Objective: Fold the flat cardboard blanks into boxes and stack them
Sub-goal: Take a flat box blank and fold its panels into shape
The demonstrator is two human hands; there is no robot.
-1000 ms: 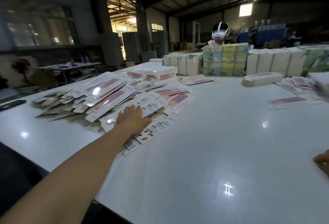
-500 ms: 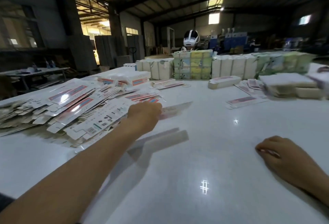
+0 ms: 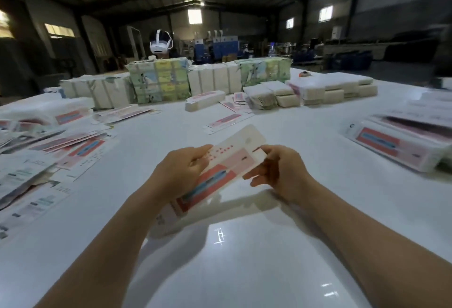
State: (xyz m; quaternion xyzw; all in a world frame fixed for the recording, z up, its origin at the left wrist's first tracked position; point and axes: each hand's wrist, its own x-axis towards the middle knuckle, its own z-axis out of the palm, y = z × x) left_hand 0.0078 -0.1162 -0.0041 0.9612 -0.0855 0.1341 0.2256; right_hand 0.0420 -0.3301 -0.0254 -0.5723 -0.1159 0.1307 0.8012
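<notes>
A flat cardboard blank [image 3: 221, 168], white with pink and red print, is held above the white table [image 3: 244, 271] in front of me. My left hand [image 3: 182, 173] grips its left long edge near the middle. My right hand [image 3: 276, 170] pinches its right edge close to the far rounded flap. The blank tilts away from me, its near end low over the table. A spread pile of more flat blanks [image 3: 49, 158] lies at the left. Folded boxes [image 3: 401, 143] lie stacked at the right.
Wrapped bundles of blanks [image 3: 159, 82] and white stacks [image 3: 327, 90] line the far side of the table. A single folded box [image 3: 205, 99] and loose blanks [image 3: 227, 120] lie mid-table. A person wearing a white headset [image 3: 159, 43] sits behind the bundles.
My left hand lifted one blank off the left pile and brought it to the centre. My right hand rose from the table and took its other edge. My view swung right.
</notes>
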